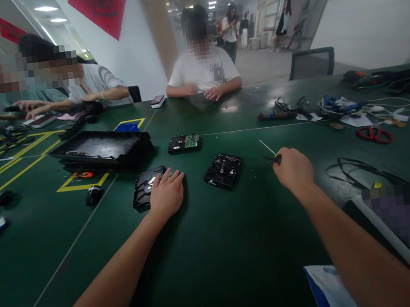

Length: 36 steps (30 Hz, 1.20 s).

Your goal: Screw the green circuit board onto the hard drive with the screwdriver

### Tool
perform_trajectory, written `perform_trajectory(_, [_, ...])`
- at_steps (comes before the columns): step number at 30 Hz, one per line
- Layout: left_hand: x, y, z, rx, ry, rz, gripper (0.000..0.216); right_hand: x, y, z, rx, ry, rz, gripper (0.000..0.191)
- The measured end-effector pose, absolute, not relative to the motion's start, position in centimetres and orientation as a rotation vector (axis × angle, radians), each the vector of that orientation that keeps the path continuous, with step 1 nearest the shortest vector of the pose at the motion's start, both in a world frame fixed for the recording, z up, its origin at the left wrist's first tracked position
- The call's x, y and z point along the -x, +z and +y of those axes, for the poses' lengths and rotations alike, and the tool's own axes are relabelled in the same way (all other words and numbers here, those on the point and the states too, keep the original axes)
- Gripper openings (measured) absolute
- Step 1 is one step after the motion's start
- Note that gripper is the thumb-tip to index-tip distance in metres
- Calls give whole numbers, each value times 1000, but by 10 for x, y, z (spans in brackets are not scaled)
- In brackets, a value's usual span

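My left hand (167,191) lies with its fingers spread over the right side of a hard drive (143,192), covering part of its dark case and silvery round label. To the right, a second hard drive (224,170) rests flat on the table, apart from both hands. A third hard drive (184,143), with a green circuit board showing, is farther back. My right hand (293,169) is closed around a screwdriver (268,147), whose thin bright shaft points up and to the left. Most of the handle is hidden in the fist.
Black trays (102,149) are stacked at left behind a small black cylinder (94,194). Red scissors (374,135), cables and gloves (340,104) lie at right. A screen-like panel (400,233) is near my right forearm. Across the green table (210,253) sits a person (201,71).
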State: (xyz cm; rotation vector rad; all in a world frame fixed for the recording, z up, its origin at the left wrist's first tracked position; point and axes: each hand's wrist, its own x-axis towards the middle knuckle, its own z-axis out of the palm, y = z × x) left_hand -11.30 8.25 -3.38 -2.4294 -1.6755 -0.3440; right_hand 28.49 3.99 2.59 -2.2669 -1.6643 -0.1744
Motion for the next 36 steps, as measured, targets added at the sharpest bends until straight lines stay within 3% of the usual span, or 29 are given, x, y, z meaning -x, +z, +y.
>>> perform_trajectory(9, [145,-32,77,2352,-386,-1578,46,-311,10,28,1928,-163,-1560,25])
perform_trajectory(17, [54,-13,56,2597,-525,-1402,44,-343,-18,34,2012,64,-1123,37])
perform_trajectory(24, [-20,-16,57,2759,-482,-1575,92,-343,-31,39,1999,337,-1127,34])
perform_trajectory(34, [-15,-18,44,2698,-469,-1713,88,-302,-19,33,1854,568,-1352,37])
perform_trajectory(36, [-8,-12,49,2693,-565,-1756,79,-303,-23,34,1846,570,-1289,39])
